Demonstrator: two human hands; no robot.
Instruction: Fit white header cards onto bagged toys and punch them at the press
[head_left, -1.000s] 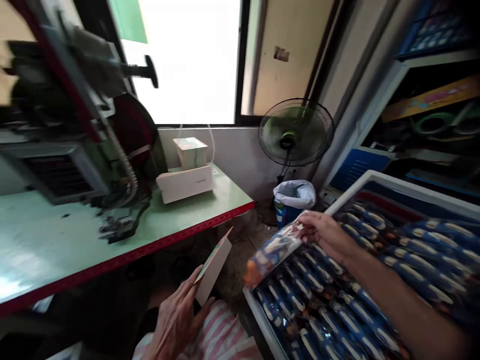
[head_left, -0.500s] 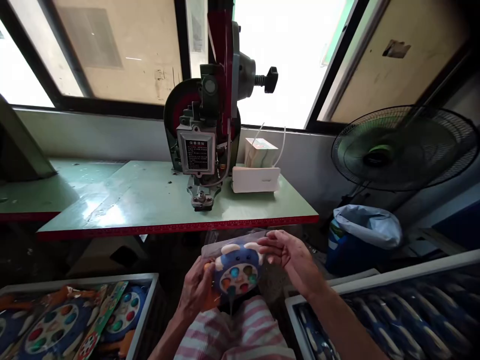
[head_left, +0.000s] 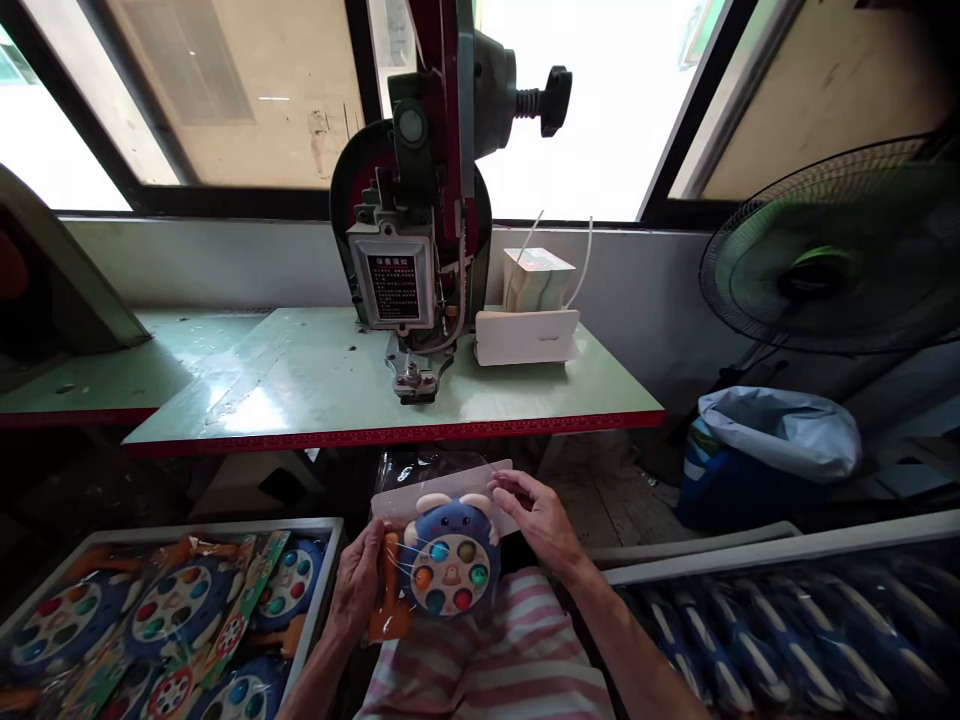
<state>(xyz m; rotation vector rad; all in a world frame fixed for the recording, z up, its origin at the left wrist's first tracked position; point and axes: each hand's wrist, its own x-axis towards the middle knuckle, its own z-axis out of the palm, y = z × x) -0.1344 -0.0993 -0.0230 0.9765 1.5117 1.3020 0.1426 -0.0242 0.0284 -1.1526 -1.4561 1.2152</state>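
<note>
Above my lap is a blue animal-shaped toy [head_left: 442, 535] with pale ears and a round face of coloured buttons. An orange toy hammer [head_left: 388, 590] lies along its left side. Behind the toy is a pale translucent sheet [head_left: 397, 500], with clear crinkled plastic film [head_left: 412, 465] beyond it. My left hand [head_left: 356, 575] is closed on the left side of this pack, beside the hammer, its thumb on top. My right hand [head_left: 540, 515] has its fingers bent at the sheet's upper right corner, thumb and fingertips closed on that edge.
A green table [head_left: 315, 380] with a red edge carries a press-like machine [head_left: 394, 290] and a white box [head_left: 529, 337]. Bagged toys fill a left crate [head_left: 322, 570]; a right crate [head_left: 750, 565] holds rows of blue toys. A lined bin [head_left: 780, 440] stands below a fan [head_left: 817, 270].
The toy has turned flatter toward me and sits a little further left. My right fingers have moved from beside the toy's ear to the sheet's corner. The view has shifted slightly.
</note>
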